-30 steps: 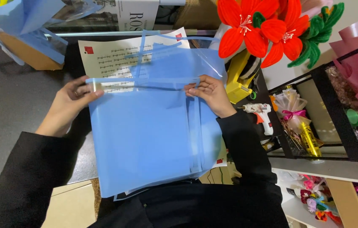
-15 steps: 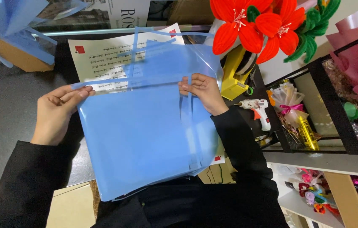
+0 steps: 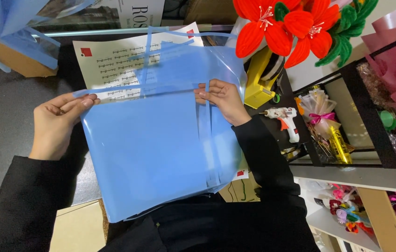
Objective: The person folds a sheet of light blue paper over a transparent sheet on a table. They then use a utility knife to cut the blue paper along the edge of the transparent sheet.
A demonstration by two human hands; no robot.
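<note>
Holding: blue translucent sheets (image 3: 151, 154), gripped at the top edge by both hands above the dark table (image 3: 6, 116).
Left hand (image 3: 60, 123): closed lightly on the sheets' upper left corner, fingers stretched along the edge, thumb probably tucked behind, though hidden.
Right hand (image 3: 223, 100): pinched shut on the sheets' top edge toward the right, fingertips curled over a narrow folded strip.
Progress, by judgement: stack gathered and roughly squared; edges on the right of the sheets not yet flush, with several layers stepping out, so aligning or folding seems part done.
Look of the sheets: glossy, thin, pale blue, semi-clear; several layers overlapped, lower edge hanging off the table toward the black-clad lap.
Behind the sheets: white printed paper (image 3: 114, 60), showing through the top layers.
Right of the sheets: yellow tape dispenser (image 3: 261, 81), white glue gun (image 3: 284, 119), black shelf (image 3: 347, 116).
Above and right of the sheets: red artificial flowers (image 3: 282, 28).
</note>
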